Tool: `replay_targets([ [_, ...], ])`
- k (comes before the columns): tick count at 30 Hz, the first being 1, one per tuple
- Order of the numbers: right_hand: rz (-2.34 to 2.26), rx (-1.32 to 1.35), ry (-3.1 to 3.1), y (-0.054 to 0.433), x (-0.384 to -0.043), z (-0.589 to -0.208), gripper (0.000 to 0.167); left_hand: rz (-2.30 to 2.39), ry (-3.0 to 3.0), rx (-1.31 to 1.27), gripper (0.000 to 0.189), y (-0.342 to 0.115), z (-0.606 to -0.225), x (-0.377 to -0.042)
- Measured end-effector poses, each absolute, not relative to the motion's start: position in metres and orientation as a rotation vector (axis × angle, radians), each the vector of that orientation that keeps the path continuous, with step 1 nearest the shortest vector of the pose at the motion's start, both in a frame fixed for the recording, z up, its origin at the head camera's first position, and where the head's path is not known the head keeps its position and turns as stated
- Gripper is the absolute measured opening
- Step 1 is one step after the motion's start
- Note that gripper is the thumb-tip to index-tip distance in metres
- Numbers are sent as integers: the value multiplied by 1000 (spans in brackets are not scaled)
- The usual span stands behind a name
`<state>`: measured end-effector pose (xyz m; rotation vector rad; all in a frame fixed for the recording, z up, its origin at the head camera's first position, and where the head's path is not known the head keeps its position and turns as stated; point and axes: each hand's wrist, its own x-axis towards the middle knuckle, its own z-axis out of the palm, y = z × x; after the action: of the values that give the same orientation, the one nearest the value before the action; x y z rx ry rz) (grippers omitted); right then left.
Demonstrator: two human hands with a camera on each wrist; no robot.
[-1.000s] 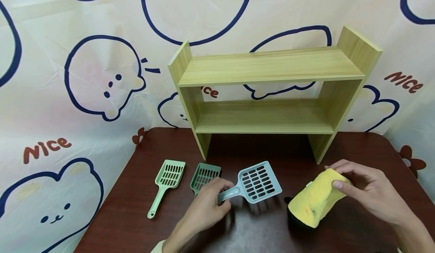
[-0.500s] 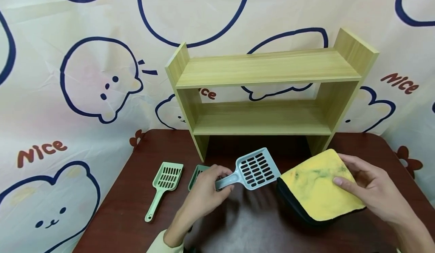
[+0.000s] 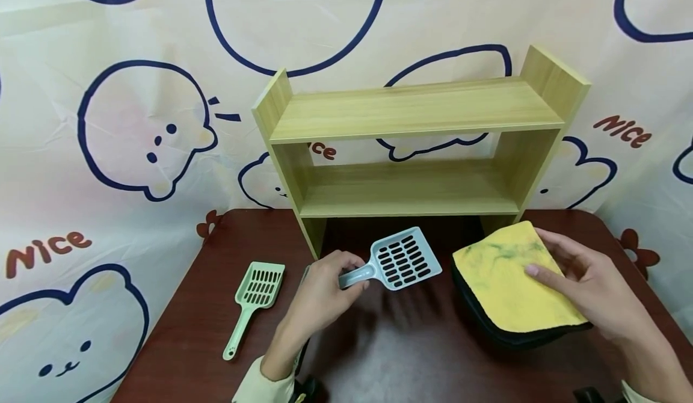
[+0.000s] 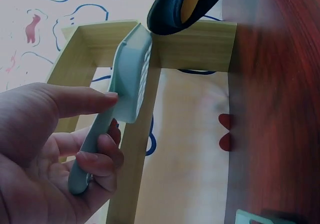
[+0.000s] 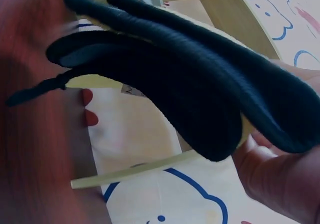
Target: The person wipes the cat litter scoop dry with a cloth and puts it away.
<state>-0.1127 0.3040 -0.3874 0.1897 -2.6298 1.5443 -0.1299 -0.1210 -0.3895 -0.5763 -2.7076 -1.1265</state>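
Observation:
My left hand (image 3: 323, 292) grips a light blue litter scoop (image 3: 403, 260) by its handle, holding it above the table with its slotted head pointing right. The left wrist view shows this scoop (image 4: 129, 79) edge-on, with thumb and fingers about the handle. On the right, my right hand (image 3: 592, 292) pinches a folded cloth (image 3: 514, 279), its yellow face smudged with dark marks and its underside dark. In the right wrist view the cloth's dark layers (image 5: 200, 59) hide most of the fingers. Left of the left hand lies a pale green litter scoop (image 3: 260, 286).
A two-tier wooden shelf (image 3: 408, 201) stands at the back of the dark red-brown table (image 3: 390, 346), against a cartoon-printed backdrop (image 3: 151, 234). Behind my left hand, a darker green scoop is almost wholly hidden.
My right hand has lifted the cloth, which now spreads wider and shows a broad yellow face. My left hand has raised the blue scoop slightly. The view has shifted a little.

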Motion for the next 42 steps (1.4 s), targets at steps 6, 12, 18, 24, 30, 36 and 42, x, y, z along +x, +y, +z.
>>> replay_targets([
  [6,1654,156,-2650,298,-124,-384,61,-1081,-2750,-615,17,-116,-386,-134],
  [12,1745,188,-2641,295,-130,-385,59,-1056,-2764,-649,18,-114,-382,-137],
  [18,1779,208,-2648,292,-131,-387,60,-1053,-2751,-648,18,-115,-382,-139],
  [24,1815,209,-2659,284,-133,-390,61,-1067,-2756,-650,17,-116,-384,-138],
  [30,1846,180,-2662,280,-133,-393,60,-1070,-2764,-660,17,-115,-388,-138],
  [36,1815,152,-2673,282,-133,-391,63,-1075,-2771,-672,17,-116,-390,-140],
  [42,1839,115,-2687,289,-132,-389,60,-1074,-2762,-656,17,-117,-393,-143],
])
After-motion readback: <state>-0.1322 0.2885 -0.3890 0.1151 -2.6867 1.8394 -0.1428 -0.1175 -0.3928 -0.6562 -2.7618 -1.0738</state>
